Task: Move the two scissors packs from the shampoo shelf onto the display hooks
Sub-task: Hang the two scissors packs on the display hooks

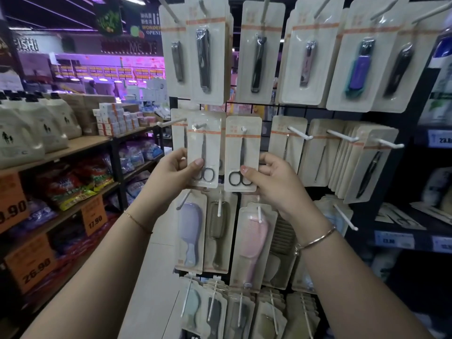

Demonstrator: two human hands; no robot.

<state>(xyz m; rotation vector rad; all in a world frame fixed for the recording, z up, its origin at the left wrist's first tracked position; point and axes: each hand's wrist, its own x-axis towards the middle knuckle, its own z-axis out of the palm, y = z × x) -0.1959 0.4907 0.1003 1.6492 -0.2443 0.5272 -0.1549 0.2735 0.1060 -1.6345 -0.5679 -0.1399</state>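
Two beige blister packs, each with small black scissors, are held up against the middle row of a hook display. My left hand [177, 171] grips the left scissors pack [206, 145] at its lower edge; a white hook tip [201, 125] pokes through its hanging hole. My right hand [271, 179] grips the right scissors pack [242, 148] at its lower right; a hook tip [243, 129] shows at its hole. The two packs hang side by side, almost touching.
Nail clipper packs [206, 55] hang in the row above, comb packs [192, 231] below. An empty white hook [171, 122] juts out left of the scissors, other hooks with tool packs [342, 137] to the right. Shelves of goods stand left; dark shelving [435, 143] right.
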